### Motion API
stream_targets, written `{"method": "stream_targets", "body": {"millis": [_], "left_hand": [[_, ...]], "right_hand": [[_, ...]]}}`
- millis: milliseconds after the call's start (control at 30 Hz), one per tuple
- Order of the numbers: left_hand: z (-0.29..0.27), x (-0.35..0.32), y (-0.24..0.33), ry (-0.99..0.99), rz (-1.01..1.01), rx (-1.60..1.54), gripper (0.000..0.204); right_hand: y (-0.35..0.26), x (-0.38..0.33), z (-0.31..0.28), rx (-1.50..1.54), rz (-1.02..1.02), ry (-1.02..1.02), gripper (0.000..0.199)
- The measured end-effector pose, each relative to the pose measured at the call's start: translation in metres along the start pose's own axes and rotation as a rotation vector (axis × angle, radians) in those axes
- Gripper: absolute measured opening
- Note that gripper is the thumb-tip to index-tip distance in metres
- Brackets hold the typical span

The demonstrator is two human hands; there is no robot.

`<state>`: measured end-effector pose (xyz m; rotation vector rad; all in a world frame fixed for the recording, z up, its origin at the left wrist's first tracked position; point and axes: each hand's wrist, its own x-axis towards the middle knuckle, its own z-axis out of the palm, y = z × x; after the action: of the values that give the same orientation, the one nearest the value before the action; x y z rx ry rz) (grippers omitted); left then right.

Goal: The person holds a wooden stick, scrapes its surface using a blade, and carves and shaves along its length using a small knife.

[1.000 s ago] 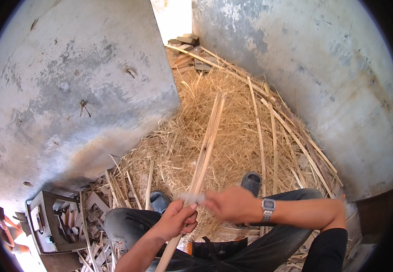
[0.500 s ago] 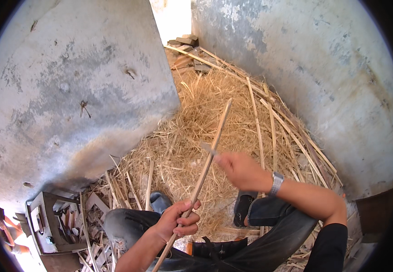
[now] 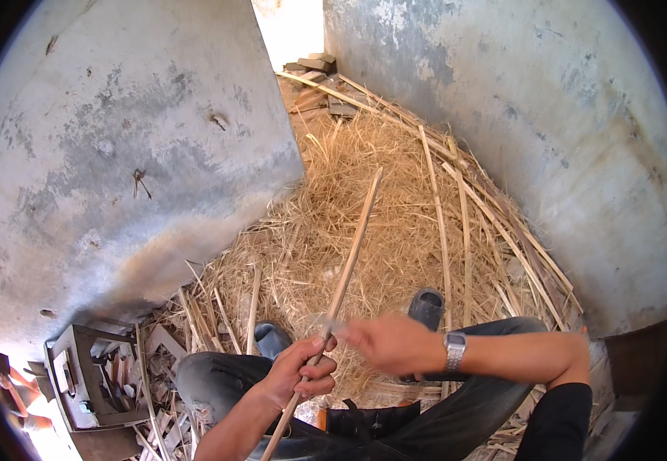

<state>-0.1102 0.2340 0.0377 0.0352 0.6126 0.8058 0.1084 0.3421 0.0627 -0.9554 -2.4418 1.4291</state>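
A long, thin wooden stick (image 3: 355,250) slants up and away from my lap, pale along its far part and darker lower down. My left hand (image 3: 296,374) is wrapped round its lower part, the near end running down past my wrist. My right hand (image 3: 395,343), blurred and wearing a silver wristwatch (image 3: 455,350), is closed on a small knife. Its short grey blade (image 3: 322,320) lies against the stick just above my left fingers. The knife's handle is hidden inside my fist.
Pale shavings (image 3: 356,207) cover the floor before my knees. Long wooden strips (image 3: 495,207) lie along the right wall (image 3: 533,100). At lower left stands an open-framed box (image 3: 79,384) with tools inside. The left wall (image 3: 156,131) rises close by; bricks (image 3: 312,63) are stacked far off.
My right hand and the knife have moved down the stick toward my left hand. The stick's far tip has swung slightly left. A dark slipper now shows beyond my right hand.
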Motion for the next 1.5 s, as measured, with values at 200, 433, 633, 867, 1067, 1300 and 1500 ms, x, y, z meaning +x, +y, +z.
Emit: {"method": "stream_targets", "body": {"millis": [200,433,633,867,1067,1300,1500], "left_hand": [[-0.004,-0.003,-0.004,-0.025,-0.038,0.041,0.022],[-0.001,-0.008,-0.001,-0.018,-0.020,0.169,0.022],[-0.010,0.005,-0.016,-0.097,-0.109,0.103,0.023],[-0.005,0.002,-0.012,-0.087,-0.082,0.128,0.023],[-0.008,-0.006,-0.011,-0.115,-0.063,0.154,0.023],[-0.011,0.000,-0.009,-0.043,-0.105,0.103,0.020],[-0.001,-0.002,-0.016,-0.003,-0.104,0.145,0.027]], "right_hand": [[0.028,0.033,-0.043,-0.084,0.176,0.089,0.054],[0.021,0.023,-0.041,-0.100,0.068,0.097,0.054],[0.108,0.045,-0.119,-0.126,0.290,0.382,0.063],[0.070,0.029,-0.116,-0.299,0.234,0.258,0.064],[0.083,0.026,-0.135,-0.353,0.087,0.245,0.059],[0.098,0.029,-0.122,-0.391,0.128,0.346,0.060],[0.166,0.017,-0.170,-0.259,0.375,0.643,0.063]]}}
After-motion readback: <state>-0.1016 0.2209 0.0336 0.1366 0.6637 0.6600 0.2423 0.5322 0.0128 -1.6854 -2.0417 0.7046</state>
